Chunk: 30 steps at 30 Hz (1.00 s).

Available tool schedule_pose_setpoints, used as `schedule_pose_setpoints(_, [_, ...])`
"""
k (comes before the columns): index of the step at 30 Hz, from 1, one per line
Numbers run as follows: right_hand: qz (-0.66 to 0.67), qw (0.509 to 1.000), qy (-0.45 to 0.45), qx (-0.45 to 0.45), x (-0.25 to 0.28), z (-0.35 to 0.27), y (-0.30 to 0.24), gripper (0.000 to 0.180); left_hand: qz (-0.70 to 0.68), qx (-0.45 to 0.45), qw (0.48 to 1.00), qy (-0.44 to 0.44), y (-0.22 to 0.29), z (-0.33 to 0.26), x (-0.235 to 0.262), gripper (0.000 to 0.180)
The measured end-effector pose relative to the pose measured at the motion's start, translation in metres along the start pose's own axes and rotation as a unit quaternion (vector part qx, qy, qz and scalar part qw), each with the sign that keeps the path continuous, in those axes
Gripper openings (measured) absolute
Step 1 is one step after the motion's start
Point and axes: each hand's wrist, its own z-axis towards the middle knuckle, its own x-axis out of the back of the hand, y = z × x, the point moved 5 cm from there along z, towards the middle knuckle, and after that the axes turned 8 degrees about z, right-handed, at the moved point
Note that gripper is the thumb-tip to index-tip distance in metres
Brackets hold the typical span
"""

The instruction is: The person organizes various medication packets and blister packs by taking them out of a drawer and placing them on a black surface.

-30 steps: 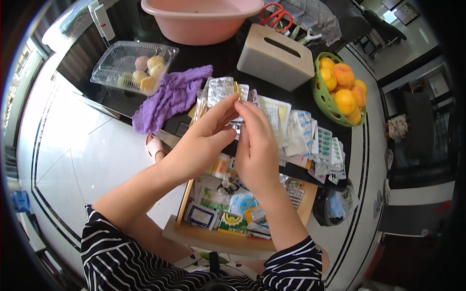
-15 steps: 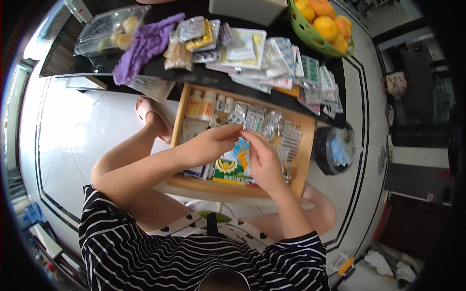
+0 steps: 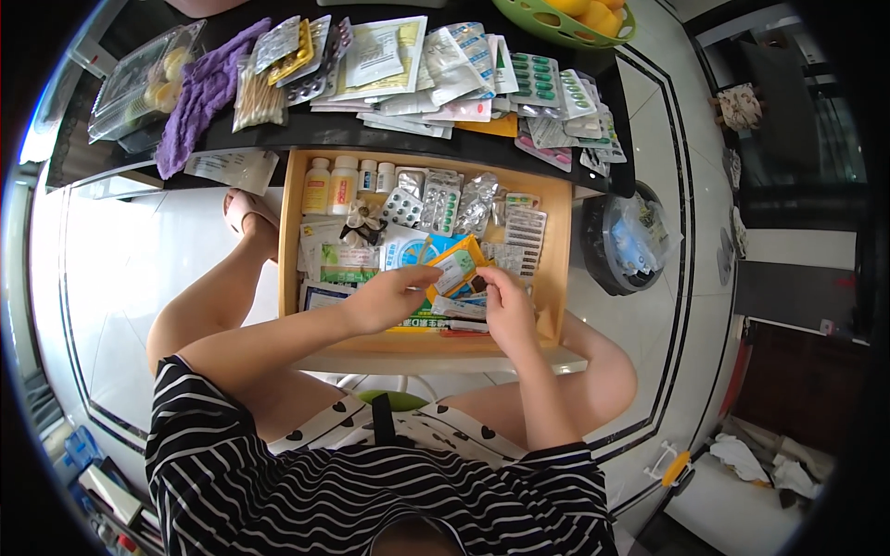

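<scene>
An orange packet (image 3: 454, 268) with a pale panel sits tilted between my hands, over the front half of an open wooden drawer (image 3: 287, 218). My left hand (image 3: 397, 298) pinches its left edge with thumb and forefinger. At its right edge, the closed fingertips of my right hand (image 3: 508, 304) grip it. Below are white sachets (image 3: 461, 309) and a green-and-yellow box (image 3: 414, 322), partly covered. Deeper in the drawer stand several bottles (image 3: 343, 185), beside blister packs (image 3: 439, 206) and a dark hair clip with a pale flower (image 3: 362, 222).
On the black table (image 3: 306, 137) beyond lie more blister packs (image 3: 536, 82), cotton swabs (image 3: 258, 97), a purple cloth (image 3: 206, 93), a clear plastic box (image 3: 139, 88) and a green fruit basket (image 3: 565, 26). A black bin (image 3: 612, 250) stands right of the drawer. My legs flank it.
My hands, joined at the fingertips before, have moved apart and lower, with the orange packet now showing between them. The view has shifted, so the table and drawer sit farther left and up.
</scene>
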Motion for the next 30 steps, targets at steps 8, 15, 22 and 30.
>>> schedule_pose_setpoints(8, [-0.005, 1.0, -0.021, 0.001, 0.012, 0.066, 0.011, 0.022, -0.066, -0.073, 0.983, 0.155, 0.02, 0.048, -0.011, 0.04])
schedule_pose_setpoints(15, [0.083, 0.995, 0.015, -0.047, 0.002, 0.085, 0.031, 0.023, 0.191, -0.047, 0.875, 0.442, 0.009, 0.065, 0.021, 0.047])
schedule_pose_setpoints(22, [0.162, 0.977, -0.113, -0.082, -0.028, 0.08, 0.024, 0.042, 0.182, -0.044, 0.903, 0.387, -0.003, 0.073, 0.022, 0.047])
schedule_pose_setpoints(30, [0.119, 0.984, -0.133, -0.013, -0.039, 0.076, 0.022, 0.056, 0.233, -0.112, 0.882, 0.394, 0.011, 0.068, 0.017, 0.049])
